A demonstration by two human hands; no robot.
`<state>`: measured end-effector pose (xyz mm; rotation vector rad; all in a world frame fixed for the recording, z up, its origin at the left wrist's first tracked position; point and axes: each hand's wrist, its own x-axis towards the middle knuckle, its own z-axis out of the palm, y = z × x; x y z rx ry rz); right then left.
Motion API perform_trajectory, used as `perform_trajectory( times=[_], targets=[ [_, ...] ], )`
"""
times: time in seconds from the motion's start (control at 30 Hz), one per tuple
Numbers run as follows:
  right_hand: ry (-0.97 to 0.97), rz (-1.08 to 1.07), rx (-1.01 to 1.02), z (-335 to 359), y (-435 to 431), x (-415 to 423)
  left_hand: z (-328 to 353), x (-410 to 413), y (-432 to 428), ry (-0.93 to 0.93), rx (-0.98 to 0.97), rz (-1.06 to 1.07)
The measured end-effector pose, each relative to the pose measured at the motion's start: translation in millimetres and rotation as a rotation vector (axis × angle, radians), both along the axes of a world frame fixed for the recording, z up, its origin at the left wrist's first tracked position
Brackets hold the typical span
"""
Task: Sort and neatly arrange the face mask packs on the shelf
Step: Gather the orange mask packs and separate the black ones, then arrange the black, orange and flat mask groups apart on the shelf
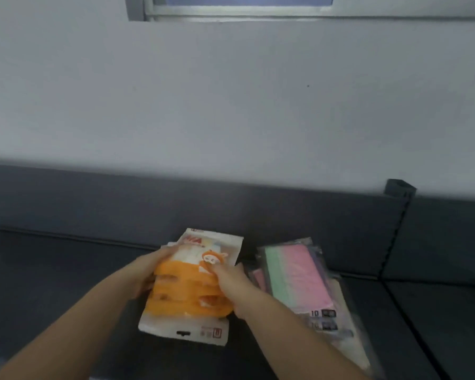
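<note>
A stack of orange-and-white face mask packs (187,294) with a cartoon figure lies on the dark surface (52,283) at the centre. My left hand (146,272) grips the stack's left edge and my right hand (231,283) grips its right edge. One pack at the back pokes out towards the wall; another at the front pokes out towards me. To the right lies a second pile of clear packs with pink and green masks (299,278), slightly fanned and untouched by either hand.
The dark grey cushioned surface has a raised back edge (231,204) along a pale wall (231,100). A seam (395,242) divides it from another dark section on the right. A window frame (231,12) shows at the top.
</note>
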<state>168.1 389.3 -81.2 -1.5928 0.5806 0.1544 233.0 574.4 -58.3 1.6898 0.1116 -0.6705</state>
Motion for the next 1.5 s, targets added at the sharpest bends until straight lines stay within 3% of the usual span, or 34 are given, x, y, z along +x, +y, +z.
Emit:
perform_trajectory(
  times=[0.23,0.37,0.5,0.63,0.77,1.0,1.3,1.5],
  targets=[
    [-0.127,-0.032,0.244,14,10,-10,1,18,19,-0.078,-0.155,-0.046],
    [-0.232,-0.023,0.366,18,18,-15,-4,22,32,-0.271,0.153,0.101],
    [-0.335,-0.007,0.191,44,12,-22,20,15,21,-0.544,0.3,0.17],
    [-0.366,0.002,-0.109,68,-26,-32,53,-4,-20,-0.768,0.335,0.02],
    [-0.389,-0.035,-0.379,83,-93,-56,76,-25,-92,-0.873,0.313,-0.194],
    [-0.263,-0.036,-0.751,83,-220,-127,73,-72,-226,-0.91,0.425,-0.46],
    [-0.164,0.032,-0.862,69,-378,-205,54,-141,-392,-0.884,0.52,-0.544],
    [-0.058,0.131,-1.064,65,-467,-244,35,-185,-479,-0.9,0.629,-0.614]
  ],
)
